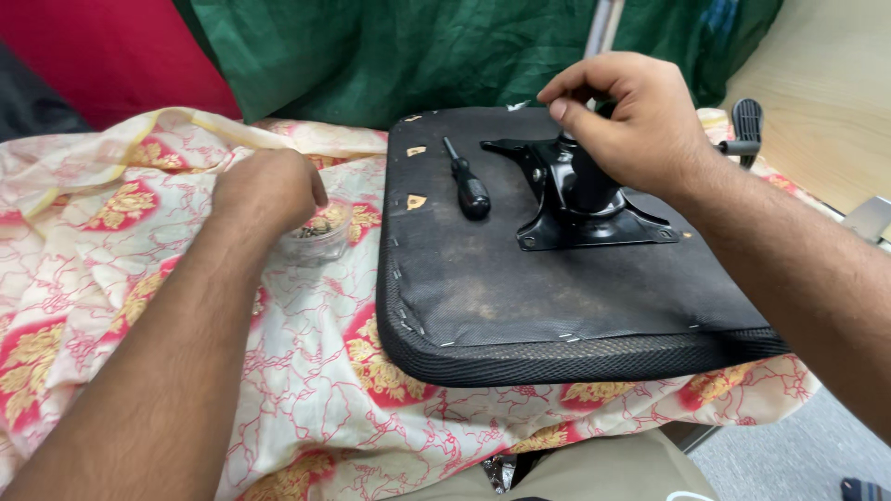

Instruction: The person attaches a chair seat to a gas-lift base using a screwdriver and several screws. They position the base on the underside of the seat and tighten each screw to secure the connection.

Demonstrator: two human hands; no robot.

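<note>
An upturned black chair seat [520, 297] lies on a flowered cloth [325, 390]. A black metal mounting plate [585, 209] sits on its underside. My right hand [622, 116] rests on top of that plate, fingertips pinched together at its upper part; whether something small is between them I cannot tell. A black-handled screwdriver [467, 181] lies loose on the seat, left of the plate. My left hand [264, 190] is curled over a small clear plastic container [320, 237] on the cloth, fingers down into or at its rim.
A black lever handle [742, 130] sticks out at the seat's far right. Green cloth [418, 56] and red cloth [111, 56] lie behind. A pale wooden surface [826, 93] is at the right, grey floor [798, 455] below it.
</note>
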